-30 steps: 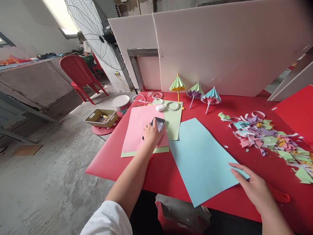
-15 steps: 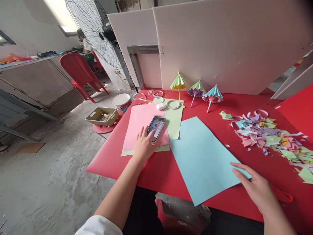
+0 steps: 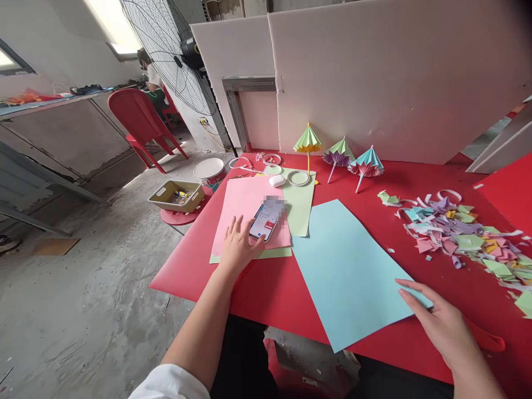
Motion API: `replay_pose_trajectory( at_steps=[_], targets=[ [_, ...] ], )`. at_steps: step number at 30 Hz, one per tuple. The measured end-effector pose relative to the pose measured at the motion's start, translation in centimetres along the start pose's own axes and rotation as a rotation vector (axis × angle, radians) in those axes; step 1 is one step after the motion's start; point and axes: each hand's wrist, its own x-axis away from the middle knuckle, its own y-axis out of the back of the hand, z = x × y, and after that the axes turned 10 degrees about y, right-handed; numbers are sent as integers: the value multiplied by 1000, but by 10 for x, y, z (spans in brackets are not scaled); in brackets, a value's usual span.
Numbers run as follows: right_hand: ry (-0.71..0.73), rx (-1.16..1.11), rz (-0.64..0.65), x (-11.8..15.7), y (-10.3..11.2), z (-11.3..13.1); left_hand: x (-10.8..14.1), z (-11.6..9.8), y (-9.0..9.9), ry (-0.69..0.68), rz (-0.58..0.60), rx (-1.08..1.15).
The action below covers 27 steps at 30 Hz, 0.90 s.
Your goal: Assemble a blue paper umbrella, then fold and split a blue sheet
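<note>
My left hand [image 3: 236, 246] is spread at the lower left of a smartphone [image 3: 266, 221], its fingertips at the phone's edge and thumb by the lower corner. The lit screen shows a pale page with a small red block; its top is blurred out. Beneath the phone lies a pink sheet of paper [image 3: 236, 194] over green paper. My right hand [image 3: 436, 318] rests at the right corner of a large light-blue sheet of paper [image 3: 353, 266], index finger and thumb stretched out and apart over it. Its other fingers are mostly hidden.
Three folded paper umbrellas, a green-yellow one [image 3: 308, 141], a green-purple one [image 3: 338, 154] and a blue-pink one [image 3: 366, 163], stand near the back board. Paper scraps [image 3: 453, 227] heap at right. Tape rolls [image 3: 298, 178] and a white case [image 3: 276, 180] lie behind the phone.
The phone's screen has changed from a coloured picture to a pale page with a red block. My left hand has drawn back slightly left from the screen. My right hand stays at the blue sheet.
</note>
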Motion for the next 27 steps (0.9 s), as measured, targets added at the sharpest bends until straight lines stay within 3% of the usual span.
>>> replay_pose_trajectory(
  at_steps=[13, 17, 23, 27],
  targets=[
    [-33, 30, 4, 0, 0, 1, 1, 4, 2, 47, 90, 32],
    [-30, 24, -1, 1, -1, 0, 4, 7, 3, -12, 138, 106],
    [-19, 8, -22, 1, -1, 1, 1, 16, 3, 1, 71, 215],
    [15, 4, -52, 1, -2, 2, -1, 17, 3, 45, 116, 165]
  ],
)
